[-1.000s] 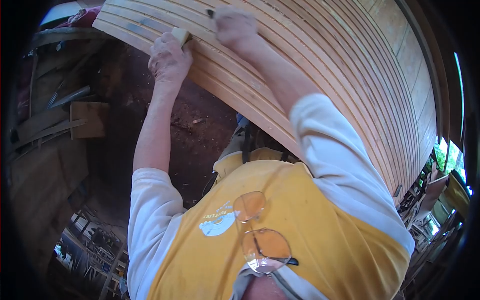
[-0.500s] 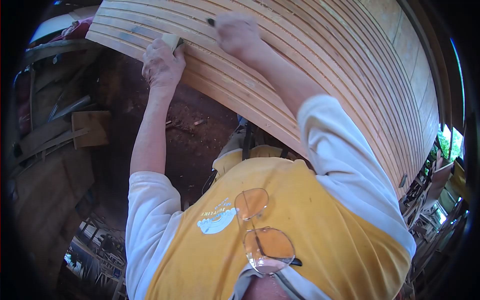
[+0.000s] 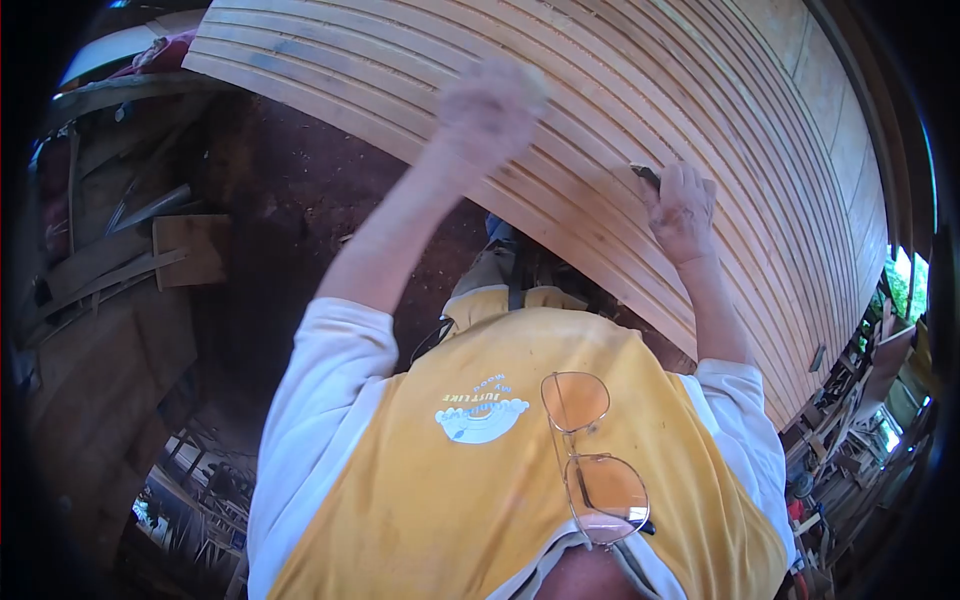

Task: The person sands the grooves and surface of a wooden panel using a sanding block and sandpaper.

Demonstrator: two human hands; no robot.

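Curved wooden planking (image 3: 590, 200) with long parallel grooves spreads in front of me. My left hand (image 3: 485, 115) is over its left-middle part, smeared by motion. A pale block (image 3: 537, 92) shows at its far side, faint now but plainer half a second ago, with the fingers around it. Farther right, my right hand (image 3: 685, 215) is closed on a small dark tool (image 3: 645, 177), whose tip points left over the planks. The fingers hide most of this tool, so its exact kind does not show.
Glasses (image 3: 590, 440) hang from the neck of my yellow shirt (image 3: 450, 510). Boards and scrap wood (image 3: 190, 250) stand at the left above a dark floor (image 3: 310, 200). More piled wood (image 3: 850, 430) lies at the right, past the planking's edge.
My left hand has swept right along the planking with the pale block. My right hand, holding the dark tool, has moved right and nearer to my body.
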